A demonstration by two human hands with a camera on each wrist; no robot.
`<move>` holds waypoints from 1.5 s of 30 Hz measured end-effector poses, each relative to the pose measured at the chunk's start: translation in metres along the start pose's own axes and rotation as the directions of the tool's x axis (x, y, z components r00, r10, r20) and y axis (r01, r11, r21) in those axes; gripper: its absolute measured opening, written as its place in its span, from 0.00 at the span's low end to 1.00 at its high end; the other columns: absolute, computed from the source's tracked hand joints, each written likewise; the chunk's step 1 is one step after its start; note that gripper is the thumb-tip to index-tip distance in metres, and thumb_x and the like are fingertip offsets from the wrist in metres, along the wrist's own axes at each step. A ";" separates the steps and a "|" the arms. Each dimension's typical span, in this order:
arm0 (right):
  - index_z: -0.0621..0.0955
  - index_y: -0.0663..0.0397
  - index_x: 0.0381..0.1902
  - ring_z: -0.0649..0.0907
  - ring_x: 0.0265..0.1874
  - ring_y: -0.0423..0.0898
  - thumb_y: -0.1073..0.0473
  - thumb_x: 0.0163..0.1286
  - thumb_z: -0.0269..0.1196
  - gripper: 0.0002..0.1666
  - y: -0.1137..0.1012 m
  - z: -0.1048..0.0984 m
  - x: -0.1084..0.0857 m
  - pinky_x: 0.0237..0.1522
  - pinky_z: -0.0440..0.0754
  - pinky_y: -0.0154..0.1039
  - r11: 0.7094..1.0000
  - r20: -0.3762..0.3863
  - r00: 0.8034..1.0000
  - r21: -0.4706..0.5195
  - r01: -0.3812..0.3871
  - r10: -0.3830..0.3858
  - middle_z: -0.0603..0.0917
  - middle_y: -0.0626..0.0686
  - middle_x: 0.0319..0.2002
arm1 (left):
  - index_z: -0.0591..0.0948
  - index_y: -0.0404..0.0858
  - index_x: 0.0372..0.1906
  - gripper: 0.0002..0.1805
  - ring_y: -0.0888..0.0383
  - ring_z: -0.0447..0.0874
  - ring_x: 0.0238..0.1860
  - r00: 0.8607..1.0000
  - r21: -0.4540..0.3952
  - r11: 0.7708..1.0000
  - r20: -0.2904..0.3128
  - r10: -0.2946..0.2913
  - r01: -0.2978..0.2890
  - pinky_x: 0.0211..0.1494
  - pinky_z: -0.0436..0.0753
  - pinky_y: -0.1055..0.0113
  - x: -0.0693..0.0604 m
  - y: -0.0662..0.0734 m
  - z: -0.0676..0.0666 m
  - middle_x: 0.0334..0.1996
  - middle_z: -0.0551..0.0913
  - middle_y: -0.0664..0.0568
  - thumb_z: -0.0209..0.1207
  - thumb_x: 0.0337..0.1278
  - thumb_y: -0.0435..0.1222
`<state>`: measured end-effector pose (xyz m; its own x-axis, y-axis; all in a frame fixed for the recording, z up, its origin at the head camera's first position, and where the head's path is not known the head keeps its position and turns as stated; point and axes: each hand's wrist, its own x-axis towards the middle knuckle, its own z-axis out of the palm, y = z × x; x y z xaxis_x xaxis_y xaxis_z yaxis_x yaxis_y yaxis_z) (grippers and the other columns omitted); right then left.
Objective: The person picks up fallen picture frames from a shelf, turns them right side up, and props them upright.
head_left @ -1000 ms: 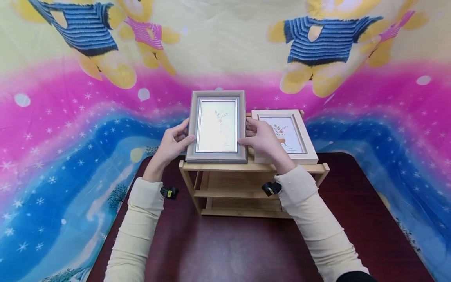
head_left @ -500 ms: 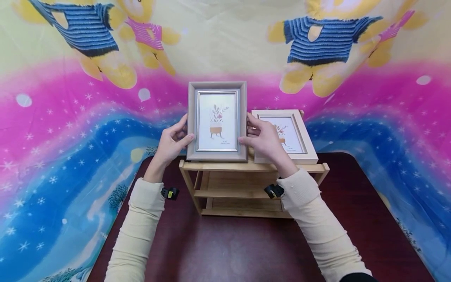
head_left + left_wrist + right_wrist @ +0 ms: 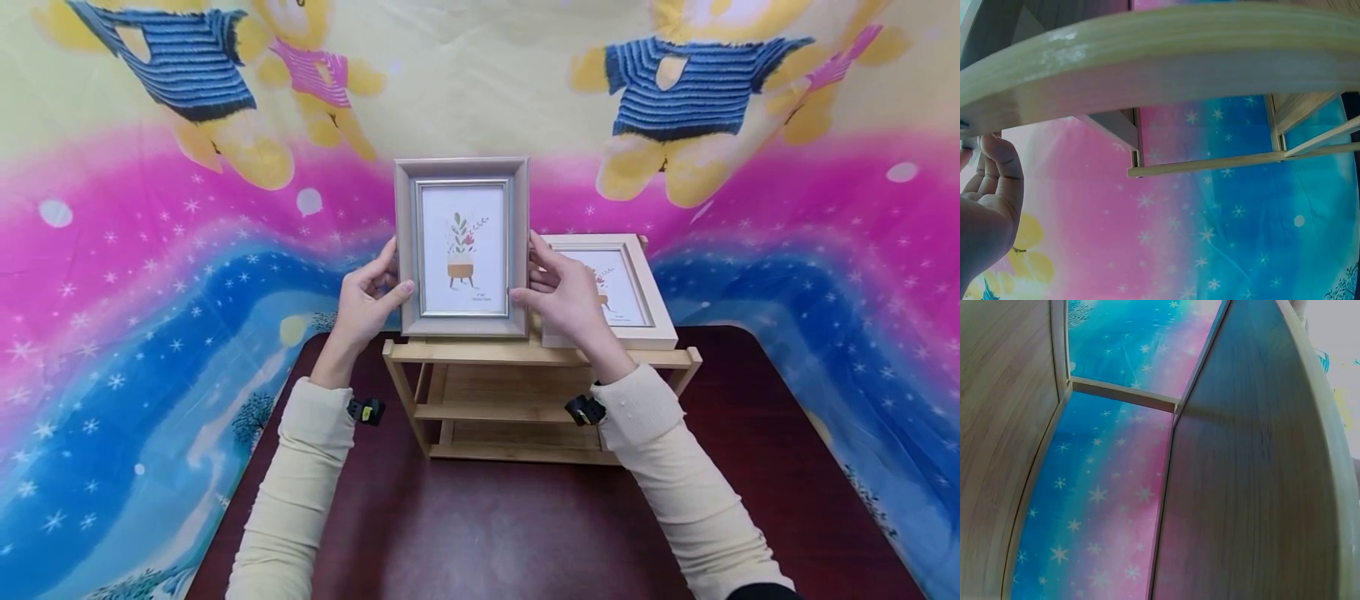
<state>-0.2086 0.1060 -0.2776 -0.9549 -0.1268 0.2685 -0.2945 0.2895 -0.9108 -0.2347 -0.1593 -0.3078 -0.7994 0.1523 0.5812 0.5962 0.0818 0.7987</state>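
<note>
A greyish-beige picture frame (image 3: 462,250) stands nearly upright over the left part of a wooden rack (image 3: 510,357), its picture of a potted plant facing me. My left hand (image 3: 366,296) holds its left side, thumb on the front and fingers behind the edge. On the opposite side my right hand (image 3: 568,296) grips the frame the same way. Whether its lower edge touches the rack top cannot be told. A second, cream picture frame (image 3: 651,296) lies on the rack's right part, partly covered by my right hand. In the left wrist view, the left hand (image 3: 994,194) appears at the left edge.
Two lower shelves (image 3: 510,408) of the rack show beneath its top. The rack stands on a dark red table (image 3: 480,517). A patterned cloth (image 3: 480,100) with printed bears hangs behind and at both sides.
Both hands have tilted the greyish-beige picture frame more upright, and its top edge has risen. The glare on its glass has gone, so the plant picture shows clearly. The cream frame has stayed put.
</note>
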 end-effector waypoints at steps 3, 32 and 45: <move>0.59 0.46 0.68 0.74 0.55 0.53 0.68 0.52 0.68 0.48 0.001 0.000 0.000 0.49 0.75 0.34 1.000 -0.003 1.000 0.002 0.017 -0.017 0.67 0.60 0.62 | 0.64 0.34 0.64 0.33 0.65 0.74 0.27 1.000 0.003 1.000 -0.017 0.001 -0.001 0.25 0.72 0.78 0.000 0.000 0.001 0.36 0.78 0.44 0.56 0.50 0.19; 0.64 0.52 0.66 0.79 0.49 0.54 0.75 0.55 0.62 0.41 0.004 0.006 -0.003 0.46 0.77 0.35 0.971 -0.132 0.963 0.004 0.239 -0.236 0.73 0.62 0.56 | 0.67 0.32 0.61 0.32 0.65 0.74 0.32 0.984 0.063 0.991 -0.128 0.123 -0.116 0.32 0.76 0.76 -0.004 -0.002 0.006 0.40 0.79 0.54 0.59 0.46 0.18; 0.65 0.63 0.64 0.78 0.48 0.59 0.78 0.55 0.60 0.37 -0.015 0.008 -0.019 0.46 0.77 0.42 0.958 -0.166 0.945 -0.008 0.285 -0.282 0.73 0.67 0.55 | 0.66 0.28 0.60 0.30 0.63 0.75 0.42 0.986 0.026 0.990 -0.089 0.144 -0.142 0.43 0.76 0.71 -0.010 0.005 0.002 0.43 0.78 0.62 0.56 0.47 0.17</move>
<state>-0.1862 0.0962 -0.2713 -0.8253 -0.0440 0.5630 -0.5548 0.2493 -0.7938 -0.2235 -0.1586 -0.3105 -0.7089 0.0739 0.7014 0.7052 0.0849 0.7039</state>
